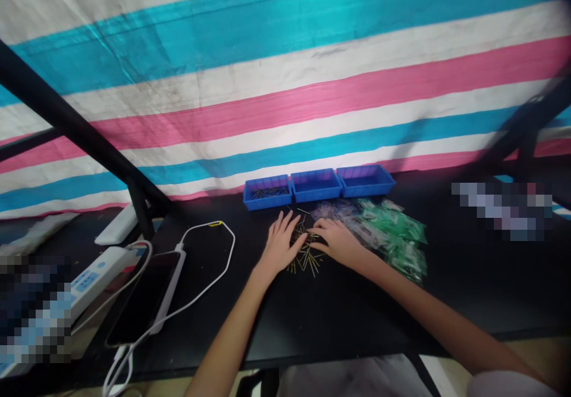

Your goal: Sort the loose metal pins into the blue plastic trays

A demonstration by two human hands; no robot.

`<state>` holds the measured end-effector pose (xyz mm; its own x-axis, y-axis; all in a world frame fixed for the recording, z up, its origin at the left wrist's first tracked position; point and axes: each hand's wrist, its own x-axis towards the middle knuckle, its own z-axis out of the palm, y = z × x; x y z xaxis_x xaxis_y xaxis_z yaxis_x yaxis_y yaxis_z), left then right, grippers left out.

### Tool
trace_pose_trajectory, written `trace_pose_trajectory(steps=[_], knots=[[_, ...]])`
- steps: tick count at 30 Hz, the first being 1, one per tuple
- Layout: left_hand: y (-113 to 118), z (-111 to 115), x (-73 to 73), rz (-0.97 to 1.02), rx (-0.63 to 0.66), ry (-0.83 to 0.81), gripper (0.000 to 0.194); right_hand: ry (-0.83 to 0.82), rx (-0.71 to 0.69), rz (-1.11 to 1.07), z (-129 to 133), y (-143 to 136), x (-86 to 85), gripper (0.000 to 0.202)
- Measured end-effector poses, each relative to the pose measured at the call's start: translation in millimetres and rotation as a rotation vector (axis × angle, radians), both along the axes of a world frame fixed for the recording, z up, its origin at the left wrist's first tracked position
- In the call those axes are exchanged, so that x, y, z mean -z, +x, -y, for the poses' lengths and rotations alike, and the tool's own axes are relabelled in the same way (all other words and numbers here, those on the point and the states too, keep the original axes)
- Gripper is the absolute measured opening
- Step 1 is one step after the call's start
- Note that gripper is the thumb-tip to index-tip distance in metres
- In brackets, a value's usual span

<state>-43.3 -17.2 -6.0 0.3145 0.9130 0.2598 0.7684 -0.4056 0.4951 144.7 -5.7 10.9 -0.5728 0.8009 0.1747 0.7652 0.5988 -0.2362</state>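
Note:
A loose pile of thin metallic sticks, like screws or pins point(308, 259), lies on the black table between my hands. My left hand point(280, 243) rests at the pile's left side, fingers spread and pointing away from me. From the right, my right hand point(334, 239) reaches over the pile with its fingers apart, touching or just above the pieces. Behind the hands stand three blue trays in a row: the left tray point(267, 202) holds similar thin pieces, while the middle tray point(316, 192) and right tray point(368, 190) show none. Small green plastic bags point(404, 236) lie right of my right hand.
Clear and purplish bags point(341, 209) lie behind my right hand. On the left are a phone point(145, 299), a looped white cable point(232, 248), a power strip point(100, 272) and a black metal frame point(89, 138). A striped sheet point(285, 105) hangs behind the table point(312, 325).

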Motion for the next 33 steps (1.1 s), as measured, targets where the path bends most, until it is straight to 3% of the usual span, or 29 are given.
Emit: trace_pose_trajectory(steps=[4,9,15,18,23,33], knots=[[-3.5,-4.5,2.4,0.095,-0.046,-0.022,0.041,-0.127,0.027,-0.144,-9.4,-4.9,3.2,0.019],[-4.7,-8.3,-6.0,0.270,-0.118,0.027,0.026,-0.243,0.081,-0.373,-18.4,-3.6,2.2,0.013],[-3.0,-8.3,-11.0,0.516,0.011,-0.052,0.018,-0.302,0.072,-0.663,-19.7,-8.3,-9.6,0.018],[-1.9,-7.7,-10.8,0.602,0.012,-0.062,0.016,-0.332,0.069,-0.754,-17.3,-13.6,-14.5,0.023],[-0.2,-7.6,-14.6,0.660,-0.083,-0.013,0.015,-0.420,0.089,-0.933,-15.5,-19.1,-18.3,0.031],[3.5,-6.4,-16.2,0.719,-0.028,-0.147,0.014,-0.562,0.125,-1.135,-14.5,-26.3,-17.3,0.033]])
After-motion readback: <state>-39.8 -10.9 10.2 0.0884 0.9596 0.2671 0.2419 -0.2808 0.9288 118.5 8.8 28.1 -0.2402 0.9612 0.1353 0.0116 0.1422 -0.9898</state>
